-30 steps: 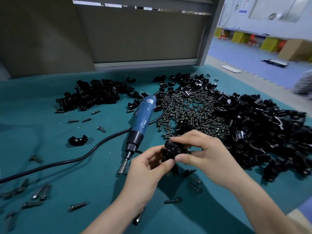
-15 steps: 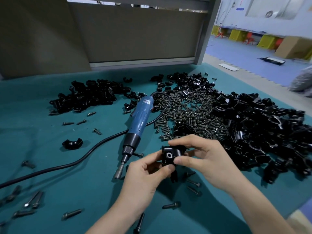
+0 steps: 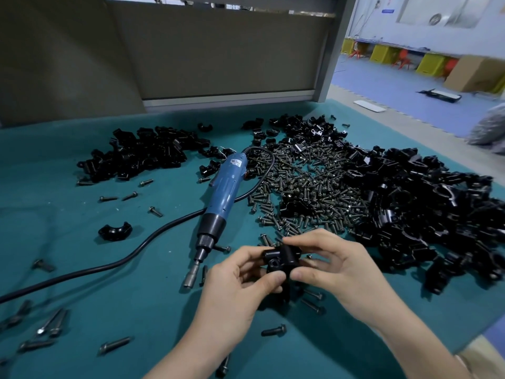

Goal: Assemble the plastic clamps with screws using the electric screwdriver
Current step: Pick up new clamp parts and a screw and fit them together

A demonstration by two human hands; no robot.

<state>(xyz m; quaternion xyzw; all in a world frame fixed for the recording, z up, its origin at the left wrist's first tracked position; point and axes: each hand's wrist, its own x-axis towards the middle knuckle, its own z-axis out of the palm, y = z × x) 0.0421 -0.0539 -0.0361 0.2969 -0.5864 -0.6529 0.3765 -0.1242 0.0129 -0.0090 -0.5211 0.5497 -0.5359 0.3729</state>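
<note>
Blue electric screwdriver lies on the teal mat, its white label too blurred to read. Right of its tip, left hand and right hand both pinch one black clamp, near the screw pile.

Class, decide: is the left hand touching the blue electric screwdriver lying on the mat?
Apart. The head view shows teal mat between the left hand and the electric screwdriver; that hand and the right hand pinch a black clamp.
</note>
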